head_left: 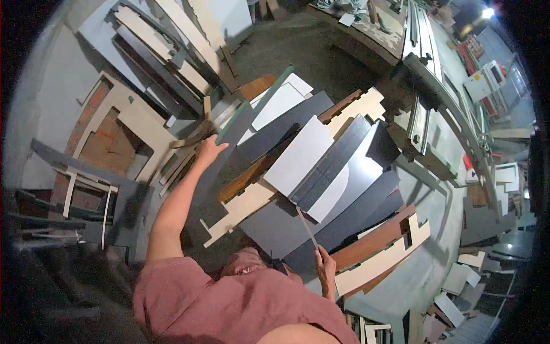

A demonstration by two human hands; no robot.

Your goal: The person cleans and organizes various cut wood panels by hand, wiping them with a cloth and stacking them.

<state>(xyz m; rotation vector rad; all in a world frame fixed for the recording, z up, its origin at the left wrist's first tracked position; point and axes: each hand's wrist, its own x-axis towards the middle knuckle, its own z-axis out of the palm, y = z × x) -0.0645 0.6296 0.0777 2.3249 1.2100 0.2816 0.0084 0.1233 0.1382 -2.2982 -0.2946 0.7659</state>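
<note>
My left hand (211, 153) reaches out at left centre, thumb and a finger apart, beside the long grey board with a green edge (252, 109) and a curved brown strip (195, 136). Low in the middle, my right hand (325, 268) is closed on a thin strip (308, 228), whose far end meets the boards. Between and beyond my hands lies a pile of cut boards: a white board (299, 155), a dark grey board (335, 161), a cream notched board (243, 211) and a brown board (372, 238).
Cut panels and frames (137, 129) lean at the left. A workbench (366, 34) stands at the top, and a machine with metal rails (421, 123) at the right. More offcuts (452, 304) lie at the lower right.
</note>
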